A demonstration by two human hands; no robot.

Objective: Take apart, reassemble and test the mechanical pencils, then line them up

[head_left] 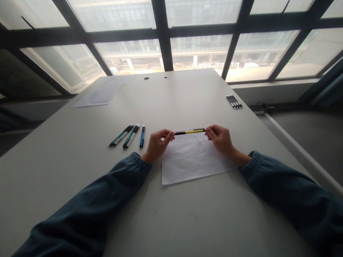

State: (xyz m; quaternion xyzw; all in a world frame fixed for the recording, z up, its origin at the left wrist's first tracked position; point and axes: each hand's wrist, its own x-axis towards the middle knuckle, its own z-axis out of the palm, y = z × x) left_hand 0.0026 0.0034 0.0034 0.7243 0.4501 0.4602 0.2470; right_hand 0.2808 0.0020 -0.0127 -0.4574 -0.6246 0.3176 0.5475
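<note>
A yellow and black pen (190,132) is held level between both hands, just above a white sheet of paper (191,162) with faint scribbles. My left hand (158,142) pinches the pen's left end with closed fingers. My right hand (221,139) pinches its right end the same way. Both arms wear dark blue sleeves and rest on the grey table (80,171).
Three pens (128,135) with green and blue barrels lie in a row left of my left hand. Several black pens (234,101) lie near the table's right edge. Paper sheets (103,93) sit at the far left. Large windows (134,57) stand behind the table.
</note>
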